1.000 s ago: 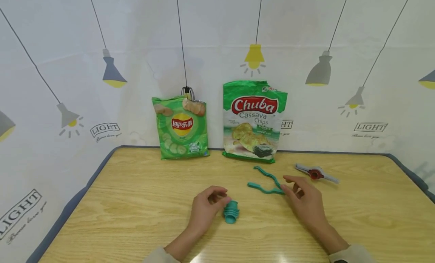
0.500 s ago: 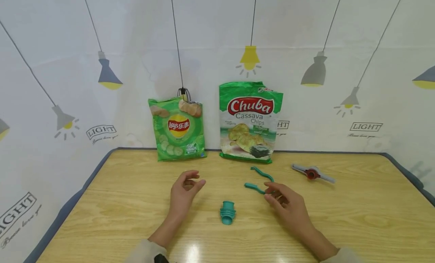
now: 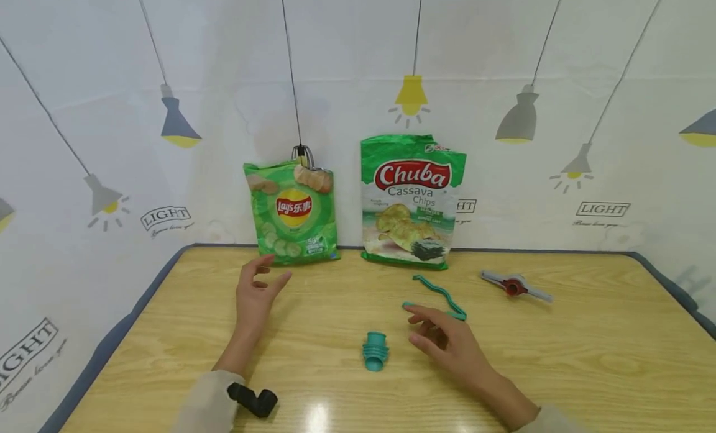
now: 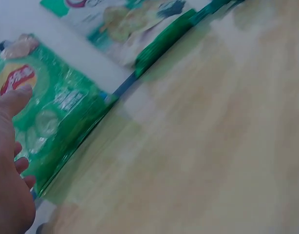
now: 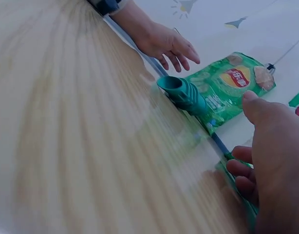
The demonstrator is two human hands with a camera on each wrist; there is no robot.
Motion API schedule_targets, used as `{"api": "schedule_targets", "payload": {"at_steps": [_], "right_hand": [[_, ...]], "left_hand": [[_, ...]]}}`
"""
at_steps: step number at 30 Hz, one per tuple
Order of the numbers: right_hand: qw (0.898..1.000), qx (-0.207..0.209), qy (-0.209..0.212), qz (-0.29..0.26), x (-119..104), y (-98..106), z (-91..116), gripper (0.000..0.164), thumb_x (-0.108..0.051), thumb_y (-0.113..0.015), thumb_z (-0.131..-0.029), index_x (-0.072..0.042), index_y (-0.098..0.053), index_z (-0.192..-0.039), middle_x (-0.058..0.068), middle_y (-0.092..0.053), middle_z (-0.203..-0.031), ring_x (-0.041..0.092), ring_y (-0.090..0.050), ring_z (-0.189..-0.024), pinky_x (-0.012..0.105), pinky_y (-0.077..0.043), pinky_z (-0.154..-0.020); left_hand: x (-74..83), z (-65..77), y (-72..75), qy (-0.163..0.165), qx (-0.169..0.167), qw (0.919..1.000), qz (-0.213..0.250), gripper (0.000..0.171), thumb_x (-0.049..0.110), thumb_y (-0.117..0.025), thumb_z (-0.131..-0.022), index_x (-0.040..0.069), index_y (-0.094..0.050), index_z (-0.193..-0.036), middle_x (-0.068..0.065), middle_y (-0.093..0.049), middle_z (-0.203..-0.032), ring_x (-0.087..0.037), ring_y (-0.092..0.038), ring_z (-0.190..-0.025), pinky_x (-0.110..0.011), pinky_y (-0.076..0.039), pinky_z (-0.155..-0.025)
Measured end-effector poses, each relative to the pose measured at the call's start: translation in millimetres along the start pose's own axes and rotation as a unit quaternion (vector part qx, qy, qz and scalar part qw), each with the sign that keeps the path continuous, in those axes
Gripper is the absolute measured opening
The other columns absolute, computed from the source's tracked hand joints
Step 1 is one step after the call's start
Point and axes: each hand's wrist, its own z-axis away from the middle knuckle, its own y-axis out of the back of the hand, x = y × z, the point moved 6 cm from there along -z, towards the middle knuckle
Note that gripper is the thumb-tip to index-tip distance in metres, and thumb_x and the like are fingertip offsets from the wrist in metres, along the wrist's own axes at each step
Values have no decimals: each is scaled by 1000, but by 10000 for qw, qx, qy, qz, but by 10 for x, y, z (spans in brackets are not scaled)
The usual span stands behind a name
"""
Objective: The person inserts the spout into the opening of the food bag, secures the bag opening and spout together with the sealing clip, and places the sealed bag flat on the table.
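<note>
My left hand [image 3: 254, 296] is over the left of the table with thumb and fingers apart and nothing between them, just in front of the green Lay's chip bag [image 3: 293, 215]. Its thumb overlaps that bag in the left wrist view. My right hand [image 3: 450, 346], fingers loosely bent and holding nothing, hovers right of a teal ribbed spout-like piece [image 3: 375, 351] lying on the table. Behind the right hand lies a thin, V-shaped teal clip [image 3: 442, 290], partly hidden by the fingers. In the right wrist view the ribbed piece [image 5: 184, 95] shows its hollow round mouth.
The Chuba cassava chip bag [image 3: 411, 203] leans on the back wall, right of the Lay's bag. A grey handled tool with a red cup [image 3: 513, 287] lies at the right rear. The wooden table [image 3: 559, 371] ends at a dark blue border along the wall.
My left hand has left the ribbed piece and moved left and away towards the Lay's bag. My right hand has shifted left and nearer, off the clip's hinged end.
</note>
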Motion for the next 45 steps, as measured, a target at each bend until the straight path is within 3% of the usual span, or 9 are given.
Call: {"api": "schedule_targets", "payload": {"at_steps": [4,11,19,26,31,36,41,45], "right_hand": [[9996,-271,-1,54,-35,-137,-40,42,-13,-66,-92,-14,-56,-132,2,-64,-111,16,-59,-90,31,-51,-73],[9970,-584,295,406,-147,-325,-119,44,-19,-66,-92,-20,-54,-134,-3,-63,-112,15,-57,-98,32,-48,-78],[9932,-602,518,854,-203,-383,-160,43,-24,-67,-91,-22,-55,-132,-9,-64,-111,10,-56,-96,34,-46,-80],[9918,-671,574,921,-205,-395,-180,36,-26,-67,-91,-21,-61,-126,-13,-61,-120,9,-54,-109,49,-36,-98],[9918,-769,537,873,-192,-444,-180,41,-28,-67,-91,-23,-58,-131,-11,-61,-119,10,-54,-109,50,-36,-96],[9925,-820,412,812,-179,-481,-180,36,-30,-67,-91,-25,-62,-126,-15,-61,-118,10,-52,-109,53,-35,-96],[9925,-847,295,835,-186,-496,-172,35,-31,-66,-92,-28,-62,-127,-18,-62,-116,8,-49,-103,44,-37,-86],[9918,-870,413,840,-223,-487,-180,35,-28,-65,-93,-28,-61,-127,-16,-62,-116,7,-48,-100,39,-36,-79]], "left_hand": [[-95,-117,113,191,-83,9997,-102,54,16,-76,-84,3,-53,-131,-18,-44,-127,-35,-41,-113,-41,-35,-87],[-229,-317,165,523,-816,9953,-83,69,20,-74,-86,10,-39,-144,-16,-27,-144,-36,-28,-131,-50,-25,-106],[-232,-460,136,15,-1228,9924,-84,68,15,-74,-86,17,-40,-145,-15,-38,-144,-34,-39,-127,-51,-28,-105],[-263,-524,84,-31,-1495,9886,-159,69,13,-74,-86,20,-41,-146,-12,-40,-144,-35,-44,-121,-54,-28,-101],[-319,-570,85,-26,-1636,9865,-50,71,3,-71,-86,17,-38,-147,-17,-39,-144,-37,-41,-125,-55,-27,-103],[-366,-597,90,-21,-1883,9815,-339,73,-2,-67,-87,25,-36,-148,-12,-28,-152,-35,-32,-134,-54,-25,-106],[-364,-598,103,51,-1971,9785,-603,68,-2,-66,-88,26,-40,-145,-7,-25,-154,-33,-22,-139,-57,-19,-108],[-332,-609,76,-72,-2055,9762,-691,66,-3,-65,-88,26,-42,-143,-7,-26,-152,-28,-13,-142,-55,-12,-110]]}}
